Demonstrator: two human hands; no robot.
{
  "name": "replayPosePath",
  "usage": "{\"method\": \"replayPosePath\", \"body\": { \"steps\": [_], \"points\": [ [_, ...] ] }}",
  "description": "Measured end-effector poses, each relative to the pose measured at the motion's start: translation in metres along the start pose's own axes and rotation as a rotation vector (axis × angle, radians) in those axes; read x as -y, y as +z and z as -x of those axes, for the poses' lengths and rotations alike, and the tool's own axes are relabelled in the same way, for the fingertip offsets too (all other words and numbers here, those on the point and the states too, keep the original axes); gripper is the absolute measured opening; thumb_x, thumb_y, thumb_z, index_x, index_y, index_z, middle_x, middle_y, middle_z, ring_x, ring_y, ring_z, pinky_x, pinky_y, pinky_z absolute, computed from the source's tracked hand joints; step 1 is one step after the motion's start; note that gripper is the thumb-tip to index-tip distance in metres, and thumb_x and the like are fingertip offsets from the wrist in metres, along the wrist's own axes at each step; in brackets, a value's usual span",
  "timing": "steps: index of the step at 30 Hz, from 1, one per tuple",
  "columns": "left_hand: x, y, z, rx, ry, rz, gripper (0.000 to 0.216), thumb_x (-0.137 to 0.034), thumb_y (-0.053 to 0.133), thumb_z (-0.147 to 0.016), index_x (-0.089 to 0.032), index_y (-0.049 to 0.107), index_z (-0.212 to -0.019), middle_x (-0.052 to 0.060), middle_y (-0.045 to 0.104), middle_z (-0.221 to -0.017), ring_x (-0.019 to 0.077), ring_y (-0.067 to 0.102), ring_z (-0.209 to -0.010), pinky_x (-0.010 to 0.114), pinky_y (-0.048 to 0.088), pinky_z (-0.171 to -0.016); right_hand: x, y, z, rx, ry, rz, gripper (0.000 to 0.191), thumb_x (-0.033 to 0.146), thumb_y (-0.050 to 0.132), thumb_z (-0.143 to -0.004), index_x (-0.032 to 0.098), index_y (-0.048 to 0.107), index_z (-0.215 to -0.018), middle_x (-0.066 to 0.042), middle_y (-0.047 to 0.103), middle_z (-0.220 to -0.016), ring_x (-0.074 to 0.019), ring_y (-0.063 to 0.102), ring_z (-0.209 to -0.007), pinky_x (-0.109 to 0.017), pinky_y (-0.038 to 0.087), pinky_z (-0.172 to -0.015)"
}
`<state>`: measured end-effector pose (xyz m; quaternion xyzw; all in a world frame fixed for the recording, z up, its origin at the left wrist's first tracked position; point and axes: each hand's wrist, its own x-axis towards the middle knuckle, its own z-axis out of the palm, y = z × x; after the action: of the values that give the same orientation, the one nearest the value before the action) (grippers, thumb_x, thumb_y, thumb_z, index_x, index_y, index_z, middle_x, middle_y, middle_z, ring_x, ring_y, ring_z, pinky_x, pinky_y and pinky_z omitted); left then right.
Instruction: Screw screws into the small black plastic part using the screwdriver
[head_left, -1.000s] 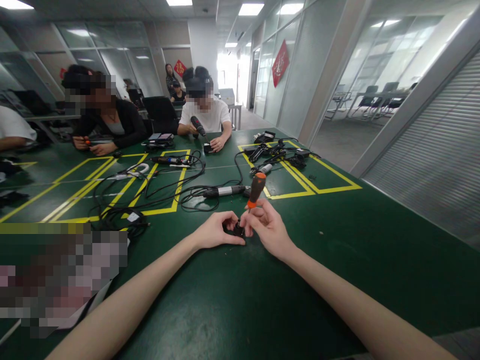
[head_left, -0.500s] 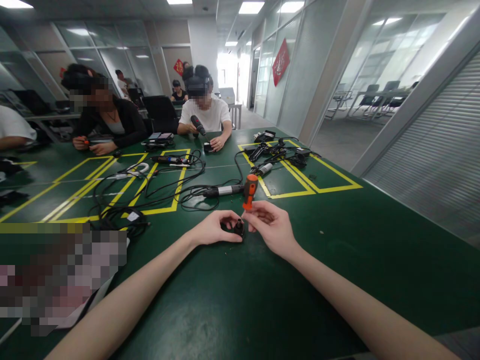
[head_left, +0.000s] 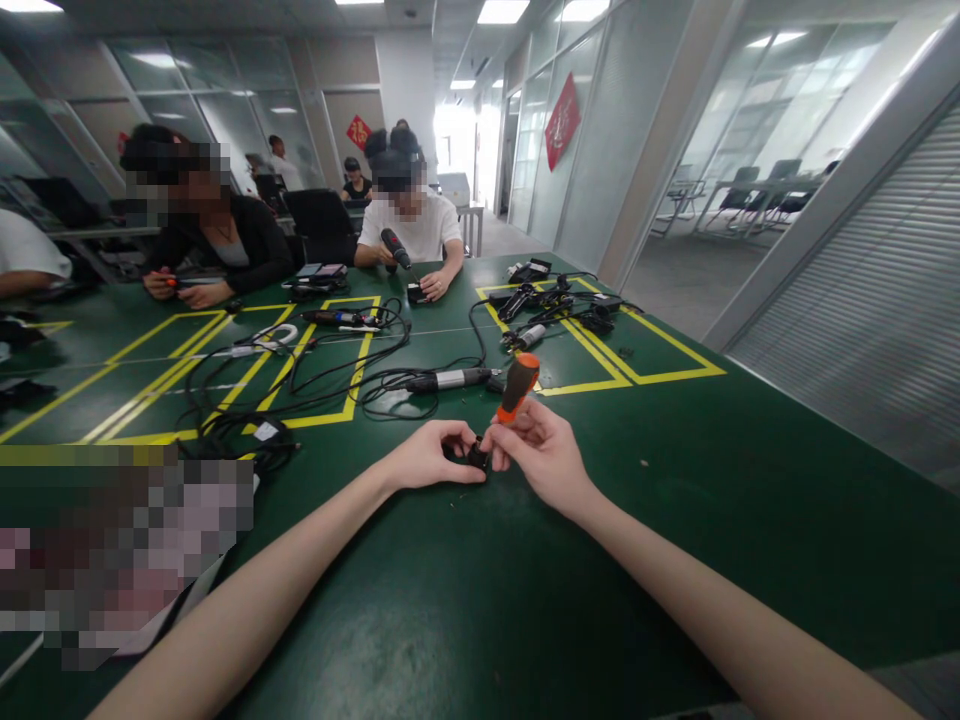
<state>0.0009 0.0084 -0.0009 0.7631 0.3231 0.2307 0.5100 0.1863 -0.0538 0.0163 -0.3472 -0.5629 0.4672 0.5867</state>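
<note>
My left hand [head_left: 431, 455] rests on the green table [head_left: 450, 580], thumb and fingers closed round a small black part [head_left: 477, 454] whose kind I cannot make out. A short post-like piece stands up from that part. Just to the right, my right hand [head_left: 541, 447] pinches a screwdriver [head_left: 519, 386] with an orange and grey handle. The handle tilts up and to the right; its lower end points toward the black part. My fingers hide the shaft and tip, so whether it touches the part cannot be seen.
Beyond my hands lies a black and silver cylindrical tool [head_left: 450, 379] with looped cables [head_left: 251, 435]. Black devices and cords [head_left: 555, 300] lie within yellow tape at the right. Across the table a person holds a power screwdriver [head_left: 395, 248]. A blurred-out item [head_left: 150, 560] lies at near left.
The screwdriver handle has swung from nearly upright to leaning right, and its top has shifted right. My right fingers have moved slightly closer to the black part. My left hand stays in place.
</note>
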Motion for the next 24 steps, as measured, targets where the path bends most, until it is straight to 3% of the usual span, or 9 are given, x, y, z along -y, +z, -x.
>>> {"method": "replayPosePath", "body": {
  "steps": [7,13,18,24],
  "points": [
    [-0.0016,-0.0012,0.0012,0.030,0.010,0.003,0.031,-0.029,0.086,-0.065,-0.015,0.065,-0.084,-0.001,0.064,-0.081,0.0144,0.057,-0.076,0.028,0.045,-0.074,0.0077,-0.0006,-0.0024,-0.037,-0.018,0.044,0.033,0.045,0.088,-0.071,0.018,0.070,-0.073,0.001,0.066,-0.065,-0.0103,0.059,-0.048,-0.025,0.053,-0.046],
    [-0.0023,-0.0004,0.0019,0.009,-0.004,-0.017,0.035,-0.031,0.088,-0.064,-0.016,0.061,-0.080,-0.003,0.059,-0.079,0.0136,0.053,-0.074,0.028,0.042,-0.072,0.0038,-0.0027,-0.0022,-0.044,0.015,0.003,0.039,0.047,0.085,-0.075,0.017,0.071,-0.096,-0.004,0.076,-0.073,-0.0156,0.068,-0.054,-0.028,0.057,-0.049],
    [-0.0015,-0.0002,0.0018,0.006,0.002,-0.012,0.035,-0.032,0.087,-0.064,-0.017,0.060,-0.081,-0.002,0.061,-0.082,0.0137,0.053,-0.075,0.028,0.043,-0.074,0.0035,-0.0033,-0.0016,-0.001,-0.001,-0.020,0.033,0.046,0.081,-0.080,0.018,0.068,-0.088,-0.005,0.077,-0.074,-0.0145,0.068,-0.055,-0.028,0.057,-0.052],
    [-0.0015,-0.0010,0.0013,0.018,0.008,-0.028,0.032,-0.031,0.087,-0.066,-0.016,0.065,-0.084,0.000,0.067,-0.084,0.0144,0.055,-0.076,0.028,0.043,-0.073,0.0079,0.0015,-0.0002,-0.073,0.038,0.006,0.035,0.038,0.094,-0.063,0.018,0.069,-0.076,0.001,0.069,-0.065,-0.0117,0.061,-0.050,-0.026,0.057,-0.050]
  ]
}}
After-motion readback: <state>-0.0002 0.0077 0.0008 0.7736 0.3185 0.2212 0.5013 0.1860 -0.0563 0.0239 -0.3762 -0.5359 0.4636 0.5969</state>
